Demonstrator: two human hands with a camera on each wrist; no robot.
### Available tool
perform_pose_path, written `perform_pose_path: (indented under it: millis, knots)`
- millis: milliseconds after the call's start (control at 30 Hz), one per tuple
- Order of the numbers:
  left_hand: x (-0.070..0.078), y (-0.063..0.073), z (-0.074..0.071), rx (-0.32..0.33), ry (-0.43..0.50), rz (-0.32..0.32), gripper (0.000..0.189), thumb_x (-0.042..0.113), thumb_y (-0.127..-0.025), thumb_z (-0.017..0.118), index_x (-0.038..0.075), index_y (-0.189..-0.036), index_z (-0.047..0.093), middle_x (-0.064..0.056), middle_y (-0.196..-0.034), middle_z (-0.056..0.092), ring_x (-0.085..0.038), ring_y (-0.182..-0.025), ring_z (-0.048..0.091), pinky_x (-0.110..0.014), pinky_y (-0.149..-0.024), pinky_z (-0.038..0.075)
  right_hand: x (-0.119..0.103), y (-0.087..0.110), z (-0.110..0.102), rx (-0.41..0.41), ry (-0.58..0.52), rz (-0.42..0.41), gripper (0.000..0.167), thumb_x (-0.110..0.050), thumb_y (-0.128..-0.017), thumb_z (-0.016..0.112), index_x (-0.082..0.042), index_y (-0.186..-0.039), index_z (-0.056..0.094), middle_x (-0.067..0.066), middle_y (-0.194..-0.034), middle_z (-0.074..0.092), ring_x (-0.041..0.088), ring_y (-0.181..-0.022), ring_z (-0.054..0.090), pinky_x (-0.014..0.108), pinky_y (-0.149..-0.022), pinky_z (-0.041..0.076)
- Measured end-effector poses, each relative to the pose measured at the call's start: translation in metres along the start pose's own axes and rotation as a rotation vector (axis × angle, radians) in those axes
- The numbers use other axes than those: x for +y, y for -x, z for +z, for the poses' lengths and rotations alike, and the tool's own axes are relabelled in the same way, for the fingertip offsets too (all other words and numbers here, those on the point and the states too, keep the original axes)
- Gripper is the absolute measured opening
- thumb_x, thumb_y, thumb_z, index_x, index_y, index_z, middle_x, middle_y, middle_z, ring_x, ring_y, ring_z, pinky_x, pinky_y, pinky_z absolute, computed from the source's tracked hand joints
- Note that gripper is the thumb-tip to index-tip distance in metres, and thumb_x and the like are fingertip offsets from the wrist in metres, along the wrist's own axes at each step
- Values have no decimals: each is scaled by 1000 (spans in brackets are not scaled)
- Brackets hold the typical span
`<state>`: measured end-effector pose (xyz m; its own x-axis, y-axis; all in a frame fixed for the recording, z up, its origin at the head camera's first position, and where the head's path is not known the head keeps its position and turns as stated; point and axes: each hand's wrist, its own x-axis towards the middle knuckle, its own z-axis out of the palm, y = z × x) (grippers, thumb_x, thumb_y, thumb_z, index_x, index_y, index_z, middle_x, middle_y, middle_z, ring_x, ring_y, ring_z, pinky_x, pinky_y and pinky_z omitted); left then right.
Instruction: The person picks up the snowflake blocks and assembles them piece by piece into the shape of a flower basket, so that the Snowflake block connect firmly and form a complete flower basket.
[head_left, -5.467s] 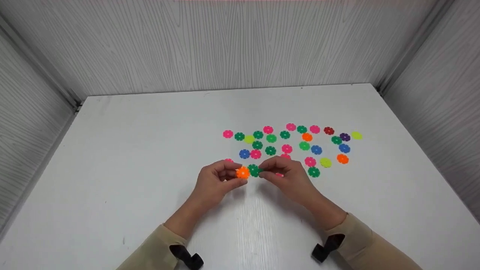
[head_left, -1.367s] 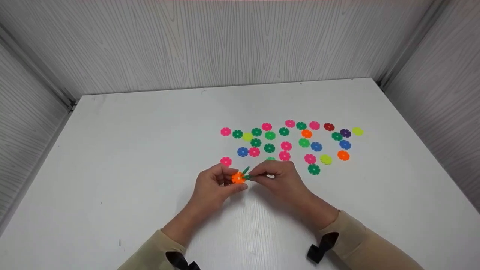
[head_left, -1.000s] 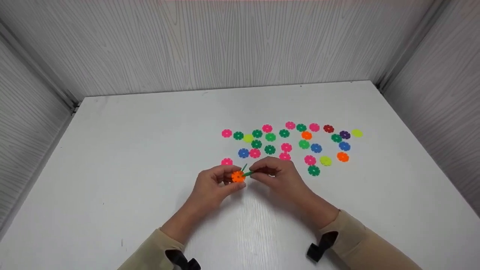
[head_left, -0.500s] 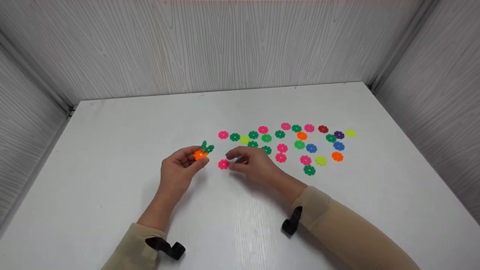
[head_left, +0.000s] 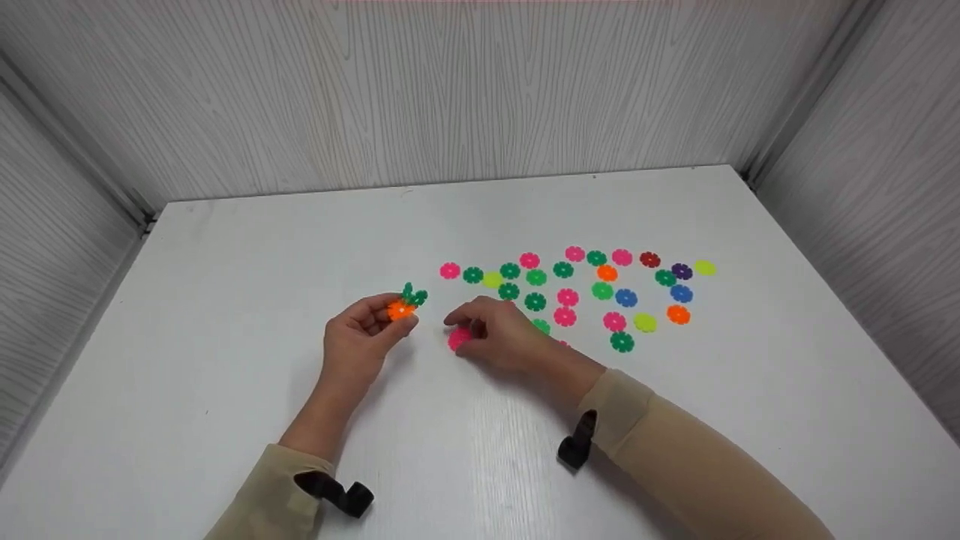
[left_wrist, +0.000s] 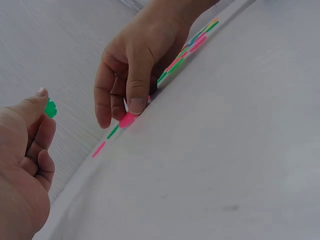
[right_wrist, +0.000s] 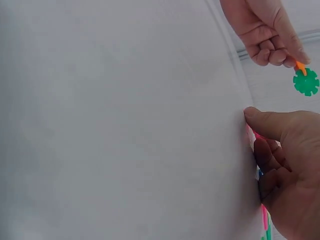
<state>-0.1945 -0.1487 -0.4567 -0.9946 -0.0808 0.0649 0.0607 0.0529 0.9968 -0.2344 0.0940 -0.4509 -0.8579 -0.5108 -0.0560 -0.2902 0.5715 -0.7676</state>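
Note:
Between thumb and fingertips, my left hand [head_left: 360,337] holds an orange notched interlocking disc [head_left: 400,310] up off the table. Two green discs [head_left: 415,297] are slotted onto its upper edge and stand at angles to it. To the right, my right hand [head_left: 496,334] is down at the table, thumb and fingers on a pink disc [head_left: 459,340]. In the left wrist view that pink disc [left_wrist: 128,120] sits tilted under the thumb tip, partly covered. The right wrist view shows a green disc [right_wrist: 306,82] standing out from the orange one in my left hand.
Many loose notched discs lie flat across the right half of the white table [head_left: 247,315], including a light green disc [head_left: 541,328] beside my right hand and a dark red disc [head_left: 650,259] further back. Grey wood-grain panels [head_left: 465,90] rise behind and at both sides.
My right hand has let go of the green disc and moved to the pink disc, which has shifted slightly. My left hand has moved left, carrying the joined orange and green discs.

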Motion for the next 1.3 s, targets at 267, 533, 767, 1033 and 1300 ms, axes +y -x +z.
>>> perform_pose_path:
  millis: [267,533,767,1033,1300]
  knots:
    - [0,11,22,-73,-75,60,36,14,-87,90,12,-121,78,-8,-102,74,-27,-93,63,-20,-77,57,11,36,-13,26,-16,-38,18,-24,-93,84,-24,-111,82,-12,-101,70,13,-101,66,28,-84,60]
    - [1,30,52,-196,-114,99,37,19,-87,90,12,-121,78,-2,-99,73,-27,-93,62,-23,-74,54,19,65,-24,126,-217,-114,25,-13,-96,81,-12,-121,80,-8,-106,77,15,-100,74,30,-87,62]
    - [2,39,64,-226,-157,141,38,26,-86,92,13,-119,77,4,-100,73,-24,-94,63,-27,-77,54,17,75,-20,193,-233,-214,20,-19,-94,83,-22,-114,81,-12,-101,78,12,-92,75,33,-83,63]
    - [3,41,67,-225,-198,149,32,31,-85,93,26,-112,77,7,-98,72,-22,-95,62,-30,-78,53,11,76,-19,259,-147,-260,22,-16,-93,84,-23,-115,83,-18,-103,77,8,-94,73,32,-83,63]
    - [2,43,65,-260,-205,163,33,30,-88,90,25,-117,76,10,-103,73,-18,-95,65,-33,-84,56,14,76,-16,300,-168,-223,19,-20,-93,84,-13,-111,82,-14,-98,78,10,-91,74,31,-82,63]
